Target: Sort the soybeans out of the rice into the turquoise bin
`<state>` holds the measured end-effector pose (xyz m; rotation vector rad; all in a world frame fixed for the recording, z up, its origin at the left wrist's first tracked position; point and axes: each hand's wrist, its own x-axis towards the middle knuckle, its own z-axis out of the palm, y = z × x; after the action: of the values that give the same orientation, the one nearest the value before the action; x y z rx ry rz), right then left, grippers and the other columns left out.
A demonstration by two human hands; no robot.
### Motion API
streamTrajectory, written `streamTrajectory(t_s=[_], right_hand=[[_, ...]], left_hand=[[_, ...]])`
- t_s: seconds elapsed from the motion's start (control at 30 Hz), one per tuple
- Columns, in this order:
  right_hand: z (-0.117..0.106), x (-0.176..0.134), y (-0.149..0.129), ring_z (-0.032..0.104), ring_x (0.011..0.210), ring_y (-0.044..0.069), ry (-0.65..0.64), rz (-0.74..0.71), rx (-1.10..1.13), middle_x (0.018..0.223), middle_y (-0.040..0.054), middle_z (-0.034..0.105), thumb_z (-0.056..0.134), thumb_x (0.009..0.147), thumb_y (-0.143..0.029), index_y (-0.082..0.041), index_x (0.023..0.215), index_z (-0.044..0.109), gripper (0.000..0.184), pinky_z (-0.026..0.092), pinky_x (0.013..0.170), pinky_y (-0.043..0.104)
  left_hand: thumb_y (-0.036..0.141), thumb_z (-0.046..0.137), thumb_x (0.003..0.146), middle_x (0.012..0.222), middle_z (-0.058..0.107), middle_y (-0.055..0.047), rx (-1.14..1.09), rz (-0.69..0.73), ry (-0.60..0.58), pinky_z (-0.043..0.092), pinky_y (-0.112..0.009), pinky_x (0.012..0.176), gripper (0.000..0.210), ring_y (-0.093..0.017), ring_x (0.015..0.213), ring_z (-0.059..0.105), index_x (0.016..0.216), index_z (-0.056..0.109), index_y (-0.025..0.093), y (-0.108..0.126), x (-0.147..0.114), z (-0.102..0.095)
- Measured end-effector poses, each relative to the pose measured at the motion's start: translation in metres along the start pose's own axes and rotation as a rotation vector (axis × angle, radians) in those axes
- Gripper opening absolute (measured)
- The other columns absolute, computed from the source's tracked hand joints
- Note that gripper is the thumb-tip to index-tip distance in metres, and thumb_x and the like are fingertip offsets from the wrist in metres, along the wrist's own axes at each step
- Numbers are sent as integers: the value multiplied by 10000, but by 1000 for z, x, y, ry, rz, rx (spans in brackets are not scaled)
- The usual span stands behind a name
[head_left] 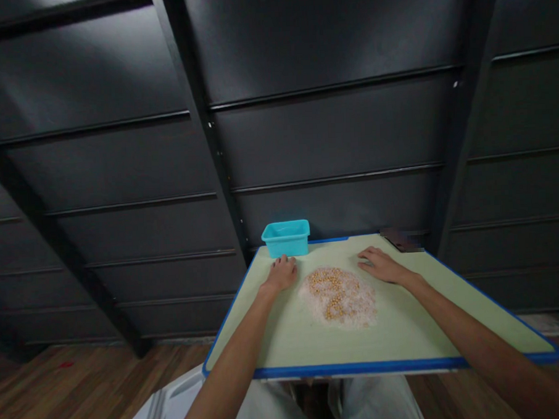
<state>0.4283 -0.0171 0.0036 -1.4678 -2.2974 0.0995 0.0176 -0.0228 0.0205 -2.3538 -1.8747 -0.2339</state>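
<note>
A loose pile of pale, rice-like grains (pixel 360 302) with small round yellow beans (pixel 331 281) among them lies spread on the green tabletop (pixel 304 347). Left of the pile, my left hand (pixel 282 273) rests on the table, holding nothing, its fingers apart and slightly bent just in front of a turquoise plastic tub (pixel 288 246). Whether the fingertips touch the tub I cannot tell. My right hand (pixel 379 264) lies to the right of the pile, fingers stretched out toward it and nothing in them. Inside the tub, only the upper back wall shows.
At the table's far right corner lies a dark flat object (pixel 399 238), partly blurred. Blue edging (pixel 360 368) runs round the tabletop. A dark panelled wall (pixel 332 133) rises behind it. A white object (pixel 170 402) stands below at the left.
</note>
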Motion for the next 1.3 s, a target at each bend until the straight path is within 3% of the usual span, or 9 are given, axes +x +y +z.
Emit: streamTrajectory(t_s=[0.27, 0.6, 0.73, 0.87, 0.97, 1.07, 1.2, 1.3], right_hand=[[17, 8, 5, 780, 1454, 466, 42, 24, 51, 1463, 290, 830, 744, 1117, -317, -130, 1396, 918, 378, 570, 1322, 580], [8, 7, 0, 768, 1486, 413, -3, 22, 25, 1519, 248, 831, 755, 1140, -337, -181, 1429, 908, 363, 566, 1324, 515], [1, 4, -4, 757, 1513, 392, -7, 8, 29, 1526, 233, 833, 757, 1153, -338, -200, 1423, 905, 337, 548, 1347, 495], [-5, 1, -7, 779, 1473, 395, 2, -9, 38, 1483, 234, 856, 728, 1165, -360, -192, 1369, 911, 321, 568, 1327, 506], [-8, 2, -10, 813, 1392, 375, 39, -16, 57, 1401, 212, 888, 673, 1185, -374, -209, 1286, 916, 310, 594, 1283, 491], [-10, 6, -12, 835, 1283, 378, 95, -11, 69, 1262, 199, 912, 643, 1192, -398, -219, 1111, 910, 332, 611, 1222, 494], [-13, 10, -11, 844, 1139, 381, 156, 3, 74, 1031, 171, 894, 659, 1178, -408, -247, 848, 842, 411, 625, 1134, 483], [-13, 11, -11, 839, 1202, 377, 199, 4, 88, 1129, 166, 913, 696, 1123, -306, -246, 951, 881, 259, 631, 1146, 486]], left_hand=[[523, 843, 1121, 1593, 772, -126, 54, 18, -11, 721, -583, 1134, 509, -321, 1346, 794, 1540, 747, 249, -5, -4, -2], [523, 845, 1120, 1589, 775, -126, -47, -21, 17, 721, -584, 1135, 506, -321, 1346, 794, 1534, 750, 247, -7, 0, 4], [521, 843, 1122, 1581, 779, -124, -126, -73, 88, 722, -578, 1131, 495, -317, 1337, 796, 1525, 754, 249, -6, 2, 8], [509, 851, 1116, 1600, 766, -126, -220, -139, 250, 718, -595, 1141, 519, -331, 1363, 787, 1547, 738, 243, -3, 6, 6], [337, 757, 1145, 1707, 676, -180, -279, -152, 368, 669, -594, 1255, 524, -354, 1508, 730, 1648, 661, 225, -3, 9, 1], [181, 673, 1090, 1895, 499, -218, -316, -121, 426, 577, -571, 1387, 750, -375, 1704, 599, 1816, 492, 240, -4, 10, -3], [134, 673, 1009, 2052, 331, -162, -333, -79, 398, 549, -579, 1404, 1021, -414, 1799, 496, 1938, 293, 319, -6, 11, -4], [150, 660, 1006, 2080, 276, -145, -326, -82, 347, 587, -542, 1356, 1052, -421, 1797, 502, 1958, 254, 340, -6, 11, -5]])
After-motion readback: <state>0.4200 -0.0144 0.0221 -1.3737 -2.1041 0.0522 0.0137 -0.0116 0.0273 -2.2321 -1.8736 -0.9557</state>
